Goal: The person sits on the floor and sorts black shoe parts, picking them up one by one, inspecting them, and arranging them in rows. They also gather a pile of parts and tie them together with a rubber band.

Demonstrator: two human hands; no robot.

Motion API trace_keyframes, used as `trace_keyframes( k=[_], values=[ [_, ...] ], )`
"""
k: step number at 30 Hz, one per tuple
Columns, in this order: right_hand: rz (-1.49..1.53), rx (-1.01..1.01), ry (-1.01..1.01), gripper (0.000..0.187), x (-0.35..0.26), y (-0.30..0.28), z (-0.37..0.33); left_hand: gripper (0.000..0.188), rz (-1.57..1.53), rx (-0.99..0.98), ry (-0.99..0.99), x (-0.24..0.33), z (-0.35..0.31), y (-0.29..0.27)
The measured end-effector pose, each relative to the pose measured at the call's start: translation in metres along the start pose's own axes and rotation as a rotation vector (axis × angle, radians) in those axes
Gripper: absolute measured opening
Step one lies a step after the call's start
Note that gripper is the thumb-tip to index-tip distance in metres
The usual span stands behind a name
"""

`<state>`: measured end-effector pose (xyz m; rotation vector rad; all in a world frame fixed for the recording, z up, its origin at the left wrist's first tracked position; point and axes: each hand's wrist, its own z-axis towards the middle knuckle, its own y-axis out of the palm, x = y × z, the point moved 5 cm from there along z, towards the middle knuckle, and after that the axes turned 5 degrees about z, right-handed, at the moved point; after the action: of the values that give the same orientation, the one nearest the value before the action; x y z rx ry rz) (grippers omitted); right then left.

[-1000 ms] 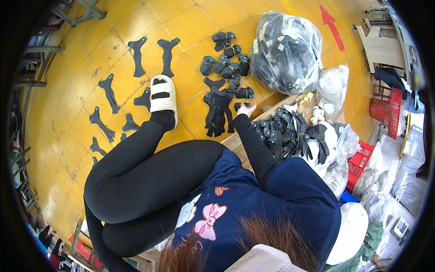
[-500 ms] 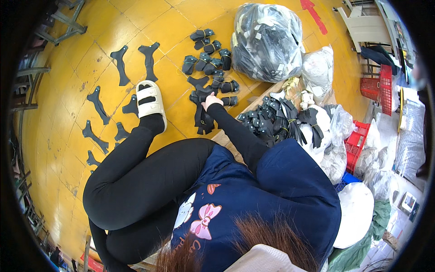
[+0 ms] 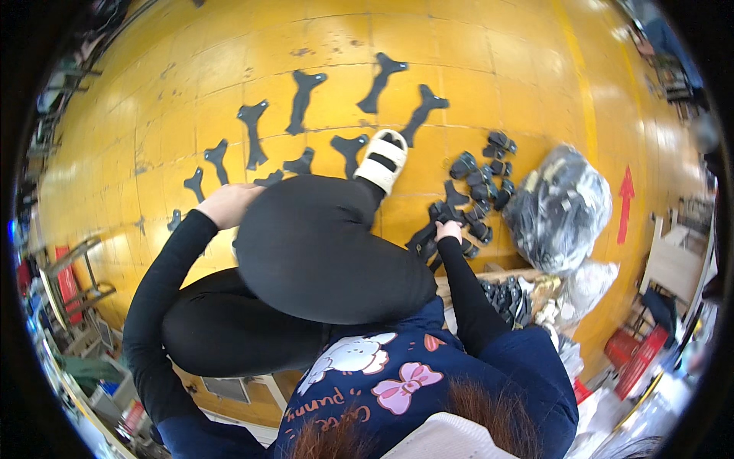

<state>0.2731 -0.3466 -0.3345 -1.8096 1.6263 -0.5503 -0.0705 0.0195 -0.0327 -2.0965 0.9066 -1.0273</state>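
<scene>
Down at the right, my right hand [image 3: 449, 229] is closed on black Y-ended fabric pieces [image 3: 424, 239] in a heap on the floor. Just beyond it sit several rolled black bundles [image 3: 482, 177], some tied with yellow bands. My left hand [image 3: 228, 205] is beside my raised knee, its fingers hidden behind the leg, so what they do cannot be told. Ahead of it, single black Y-ended pieces [image 3: 304, 101] lie spread flat in rows on the yellow floor. Other flat pieces [image 3: 350, 151] lie close to my sandalled foot [image 3: 382, 159].
To the right of the bundles stands a big clear bag [image 3: 560, 210] stuffed with black pieces. Another pale bag [image 3: 587, 291] is nearer me, next to a pile of black pieces [image 3: 506, 300] on a board. Red baskets [image 3: 642, 359] stand at the far right; a stool [image 3: 76, 268] is at the left.
My view has turned left, showing more of the spread pieces. My left arm and hand have come into view beside the knee. My right hand remains at the heap of black pieces.
</scene>
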Motion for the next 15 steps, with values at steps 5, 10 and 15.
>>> trace_keyframes(
  k=[5, 10, 15],
  values=[
    [-0.008, 0.105, 0.044, 0.085, 0.030, 0.018, 0.039, 0.026, 0.285, -0.121, 0.029, 0.037, 0.014, 0.027],
    [0.294, 0.042, 0.142, 0.090, 0.030, 0.008, 0.020, 0.015, 0.164, -0.169, 0.304, 0.100, 0.009, 0.045],
    [0.531, -0.010, 0.189, 0.018, 0.060, 0.013, 0.036, 0.025, -0.092, -0.211, 0.389, 0.105, -0.001, 0.060]
  ],
)
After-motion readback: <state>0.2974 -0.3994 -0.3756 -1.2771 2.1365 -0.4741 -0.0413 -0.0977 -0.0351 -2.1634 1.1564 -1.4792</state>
